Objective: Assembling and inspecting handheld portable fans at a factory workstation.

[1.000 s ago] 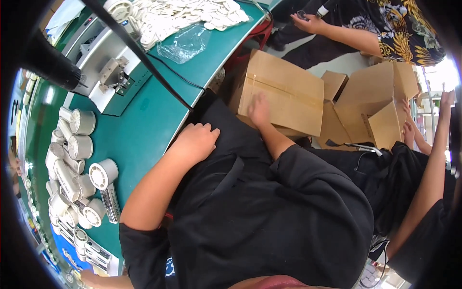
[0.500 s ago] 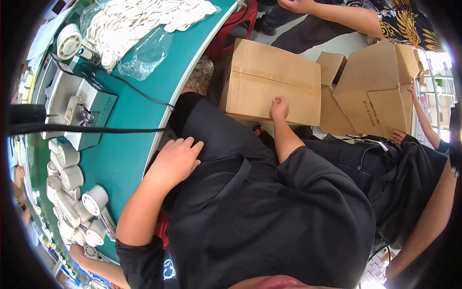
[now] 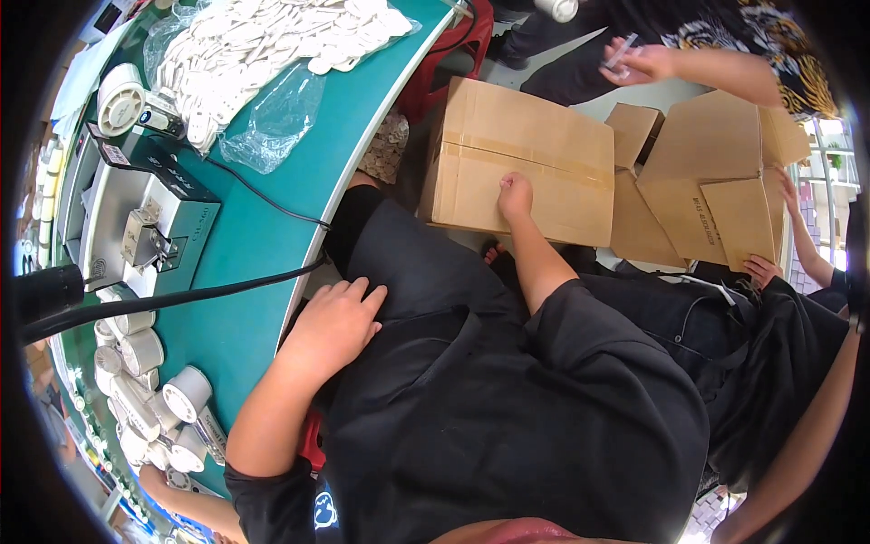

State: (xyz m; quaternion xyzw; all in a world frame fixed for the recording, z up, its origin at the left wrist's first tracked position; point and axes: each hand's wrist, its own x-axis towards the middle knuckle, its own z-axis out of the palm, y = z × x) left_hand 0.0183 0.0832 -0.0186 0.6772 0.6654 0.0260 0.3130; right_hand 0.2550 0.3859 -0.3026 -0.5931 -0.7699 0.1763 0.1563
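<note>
My left hand [image 3: 332, 325] lies on my dark-clothed thigh [image 3: 399, 240], fingers extended and a little spread, holding nothing. My right hand [image 3: 516, 197] is a closed fist on the near part of a taped cardboard box [image 3: 535, 122]. Nothing sticks out of the fist. Next to this box, on the right, a larger cardboard box [image 3: 702, 150] stands with its flaps out, and another person's hand [image 3: 763, 270] touches its lower edge. Beyond the boxes, a co-worker's hand [image 3: 639, 63] holds a small whitish piece, blurred by motion.
On the green table [image 3: 240, 331] at left are a heap of flat white parts [image 3: 272, 45], a clear plastic bag [image 3: 272, 122], a metal-cased device [image 3: 168, 231] and several white handheld fans [image 3: 188, 393]. A black cable [image 3: 181, 295] crosses the table edge. A red stool [image 3: 458, 54] stands behind.
The co-worker's hand beyond the boxes has swung right and now shows a whitish piece. A white round object has appeared at the top edge. My hands stay nearly in place; the view shifted slightly.
</note>
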